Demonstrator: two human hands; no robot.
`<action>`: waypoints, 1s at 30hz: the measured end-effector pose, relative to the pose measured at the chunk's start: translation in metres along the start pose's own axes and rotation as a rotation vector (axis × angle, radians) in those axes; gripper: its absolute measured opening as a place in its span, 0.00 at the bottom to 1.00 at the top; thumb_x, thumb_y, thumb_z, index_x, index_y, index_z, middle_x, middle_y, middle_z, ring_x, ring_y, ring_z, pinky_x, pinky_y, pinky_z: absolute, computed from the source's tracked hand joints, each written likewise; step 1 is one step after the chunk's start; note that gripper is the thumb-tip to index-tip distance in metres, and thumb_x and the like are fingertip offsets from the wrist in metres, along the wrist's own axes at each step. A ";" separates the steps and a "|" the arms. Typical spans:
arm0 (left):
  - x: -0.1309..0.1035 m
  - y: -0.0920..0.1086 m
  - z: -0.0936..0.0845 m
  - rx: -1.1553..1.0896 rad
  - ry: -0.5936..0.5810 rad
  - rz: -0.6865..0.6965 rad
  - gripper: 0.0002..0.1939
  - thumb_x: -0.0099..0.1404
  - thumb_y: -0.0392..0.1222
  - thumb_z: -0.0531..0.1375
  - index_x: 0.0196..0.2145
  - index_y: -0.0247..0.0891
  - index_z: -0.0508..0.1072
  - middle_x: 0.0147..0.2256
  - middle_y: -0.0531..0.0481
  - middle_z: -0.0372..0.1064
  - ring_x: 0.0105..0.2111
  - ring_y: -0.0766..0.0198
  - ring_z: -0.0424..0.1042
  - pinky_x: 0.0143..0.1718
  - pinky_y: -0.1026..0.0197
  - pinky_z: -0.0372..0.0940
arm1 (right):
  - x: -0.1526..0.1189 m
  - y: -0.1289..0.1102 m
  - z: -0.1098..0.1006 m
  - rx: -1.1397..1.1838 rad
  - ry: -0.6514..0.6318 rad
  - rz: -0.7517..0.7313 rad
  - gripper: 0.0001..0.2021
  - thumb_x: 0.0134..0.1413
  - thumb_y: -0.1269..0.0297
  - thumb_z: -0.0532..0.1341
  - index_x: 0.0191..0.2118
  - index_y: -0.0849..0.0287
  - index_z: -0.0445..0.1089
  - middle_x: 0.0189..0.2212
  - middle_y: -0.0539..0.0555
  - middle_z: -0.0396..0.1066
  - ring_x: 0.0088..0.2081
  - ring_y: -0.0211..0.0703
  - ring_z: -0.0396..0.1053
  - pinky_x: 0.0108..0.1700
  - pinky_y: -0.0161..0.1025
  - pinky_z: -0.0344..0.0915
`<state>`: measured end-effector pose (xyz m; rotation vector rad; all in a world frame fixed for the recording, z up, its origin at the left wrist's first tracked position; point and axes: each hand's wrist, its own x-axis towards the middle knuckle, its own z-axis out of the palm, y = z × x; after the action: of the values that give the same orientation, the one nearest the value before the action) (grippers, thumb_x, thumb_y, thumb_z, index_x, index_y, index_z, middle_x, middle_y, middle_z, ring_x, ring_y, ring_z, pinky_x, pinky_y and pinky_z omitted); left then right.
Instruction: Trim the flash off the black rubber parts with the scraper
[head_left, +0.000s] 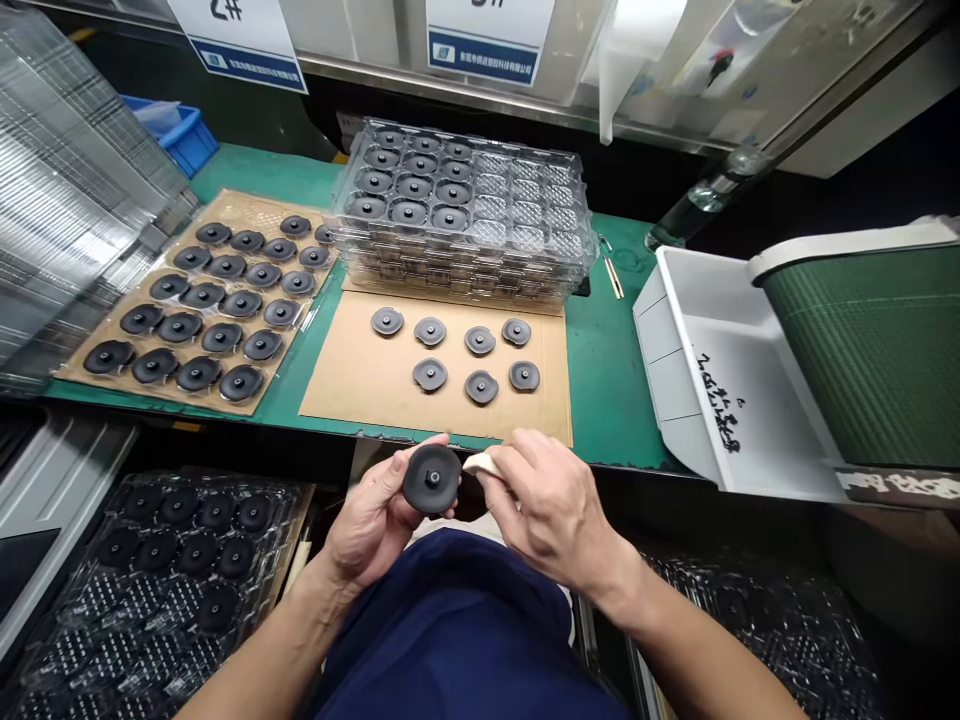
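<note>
A round black disc (433, 480) with a small raised centre is held in my left hand (375, 520), just off the table's front edge. Pinched in my right hand (551, 505) is a cream-coloured tool (482, 464), whose tip is close to the disc's right rim; whether it touches is unclear. Beyond my hands, several loose black discs (481, 387) lie in two rows on a brown cardboard sheet (352, 375).
Stacked clear trays (465, 255) with discs stand behind the cardboard. At left, a disc-filled tray (169, 330) adjoins tall stacked plastic (71, 170). A white bin (675, 370) with black scraps and a green conveyor (870, 340) are at right. Below the table are more trays (150, 600).
</note>
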<state>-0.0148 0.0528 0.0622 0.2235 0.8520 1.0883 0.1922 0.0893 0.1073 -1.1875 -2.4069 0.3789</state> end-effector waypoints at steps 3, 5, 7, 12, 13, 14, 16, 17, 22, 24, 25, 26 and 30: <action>-0.002 -0.004 0.006 -0.051 -0.026 -0.009 0.21 0.62 0.50 0.71 0.50 0.37 0.82 0.42 0.44 0.81 0.36 0.58 0.78 0.40 0.59 0.75 | 0.005 -0.002 -0.006 0.107 0.082 -0.012 0.08 0.70 0.68 0.55 0.42 0.60 0.71 0.36 0.56 0.69 0.37 0.44 0.63 0.40 0.42 0.59; -0.004 -0.005 0.009 -0.079 -0.036 -0.014 0.21 0.63 0.49 0.71 0.51 0.39 0.82 0.45 0.43 0.80 0.40 0.57 0.78 0.43 0.59 0.74 | 0.004 -0.006 -0.007 0.162 0.087 -0.032 0.07 0.70 0.69 0.55 0.44 0.60 0.71 0.38 0.56 0.70 0.39 0.44 0.64 0.42 0.42 0.60; -0.005 -0.004 0.009 -0.082 -0.020 0.001 0.21 0.64 0.49 0.70 0.52 0.40 0.81 0.46 0.43 0.81 0.40 0.58 0.78 0.44 0.59 0.73 | 0.000 -0.011 -0.006 0.181 0.059 -0.027 0.08 0.70 0.69 0.54 0.42 0.60 0.70 0.36 0.55 0.69 0.37 0.43 0.63 0.41 0.42 0.59; -0.003 -0.002 0.005 0.014 -0.049 -0.024 0.18 0.66 0.49 0.68 0.50 0.37 0.82 0.39 0.43 0.80 0.34 0.58 0.76 0.36 0.57 0.73 | -0.006 -0.010 -0.004 0.085 -0.026 -0.020 0.10 0.70 0.69 0.53 0.37 0.59 0.69 0.32 0.54 0.66 0.33 0.42 0.60 0.37 0.42 0.56; -0.002 -0.004 0.004 0.030 -0.087 -0.058 0.18 0.66 0.50 0.67 0.48 0.36 0.83 0.38 0.42 0.80 0.33 0.57 0.76 0.34 0.57 0.73 | -0.003 -0.009 -0.006 0.050 -0.033 -0.042 0.10 0.71 0.69 0.53 0.39 0.59 0.70 0.33 0.54 0.67 0.34 0.42 0.61 0.38 0.42 0.56; -0.001 -0.005 0.004 0.032 -0.126 -0.097 0.17 0.67 0.50 0.66 0.45 0.35 0.84 0.36 0.42 0.80 0.32 0.57 0.76 0.32 0.56 0.73 | 0.001 -0.007 -0.009 0.024 -0.044 -0.096 0.09 0.71 0.68 0.53 0.42 0.60 0.71 0.35 0.55 0.68 0.35 0.43 0.62 0.38 0.43 0.56; 0.001 -0.009 0.004 -0.008 -0.185 -0.175 0.17 0.68 0.53 0.65 0.39 0.35 0.84 0.33 0.43 0.79 0.29 0.58 0.75 0.30 0.57 0.72 | 0.011 -0.007 -0.014 0.008 -0.087 -0.283 0.11 0.71 0.67 0.52 0.45 0.60 0.71 0.38 0.57 0.70 0.38 0.45 0.63 0.39 0.44 0.58; 0.002 -0.010 0.005 -0.039 -0.199 -0.203 0.18 0.68 0.54 0.65 0.37 0.34 0.83 0.31 0.43 0.78 0.29 0.58 0.75 0.30 0.57 0.73 | 0.016 -0.007 -0.016 0.006 -0.103 -0.374 0.11 0.72 0.66 0.51 0.46 0.60 0.71 0.39 0.57 0.70 0.38 0.45 0.63 0.40 0.44 0.58; 0.001 -0.004 0.007 -0.138 -0.066 -0.035 0.19 0.62 0.51 0.71 0.47 0.39 0.82 0.39 0.46 0.80 0.35 0.59 0.78 0.38 0.59 0.75 | 0.022 -0.016 -0.010 -0.040 0.021 -0.178 0.11 0.72 0.66 0.52 0.39 0.60 0.70 0.32 0.55 0.66 0.34 0.44 0.60 0.38 0.44 0.55; 0.000 0.000 0.005 -0.129 0.019 0.083 0.21 0.62 0.48 0.71 0.52 0.41 0.80 0.43 0.45 0.80 0.38 0.59 0.79 0.41 0.60 0.75 | 0.016 -0.019 -0.002 0.016 0.035 -0.064 0.12 0.71 0.66 0.52 0.33 0.58 0.65 0.29 0.52 0.62 0.31 0.42 0.57 0.36 0.43 0.53; -0.001 0.001 0.003 -0.120 0.041 0.111 0.22 0.63 0.47 0.71 0.53 0.41 0.79 0.45 0.44 0.80 0.40 0.59 0.80 0.43 0.59 0.75 | 0.012 -0.019 0.002 0.050 0.025 -0.046 0.12 0.70 0.67 0.53 0.31 0.57 0.63 0.28 0.51 0.61 0.30 0.41 0.56 0.35 0.42 0.53; -0.001 0.001 0.001 -0.113 0.044 0.119 0.22 0.63 0.47 0.71 0.53 0.40 0.79 0.45 0.44 0.80 0.41 0.58 0.80 0.44 0.58 0.75 | 0.009 -0.019 0.005 0.073 0.014 -0.039 0.12 0.69 0.67 0.53 0.30 0.57 0.62 0.28 0.50 0.60 0.30 0.40 0.55 0.35 0.42 0.52; -0.001 -0.004 -0.005 -0.090 -0.048 0.025 0.22 0.63 0.47 0.71 0.53 0.40 0.80 0.46 0.42 0.80 0.38 0.56 0.79 0.43 0.54 0.75 | 0.007 -0.015 0.010 0.000 0.013 -0.025 0.12 0.70 0.67 0.53 0.32 0.58 0.65 0.29 0.51 0.61 0.31 0.42 0.56 0.36 0.42 0.53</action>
<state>-0.0160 0.0486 0.0574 0.1849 0.7575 1.1378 0.1733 0.0857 0.1061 -1.1551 -2.4083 0.3628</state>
